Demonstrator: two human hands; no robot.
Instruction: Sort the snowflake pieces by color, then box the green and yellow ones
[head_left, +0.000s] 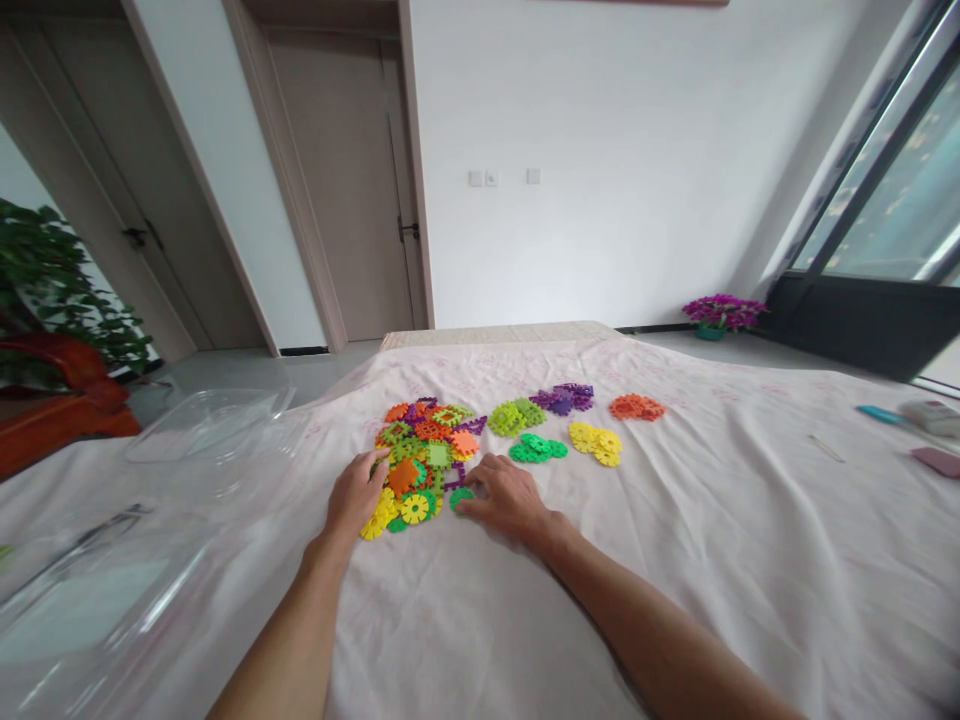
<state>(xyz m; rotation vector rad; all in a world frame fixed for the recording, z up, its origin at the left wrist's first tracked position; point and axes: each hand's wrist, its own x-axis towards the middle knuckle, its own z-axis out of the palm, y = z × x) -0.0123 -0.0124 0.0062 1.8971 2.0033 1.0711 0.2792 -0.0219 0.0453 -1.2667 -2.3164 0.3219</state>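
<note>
Head view: on the cloth-covered desk (420, 620), the mixed pile (438, 456) lies nearer the far edge. The left hand (355, 492) curves loosely at its left side; the right hand (508, 494) bends over a green disc (460, 496). I cannot tell whether these 2 hands pinch anything. Careless rightward sweeping could mix loose pieces into the green cluster (535, 448), which lies close by.
</note>
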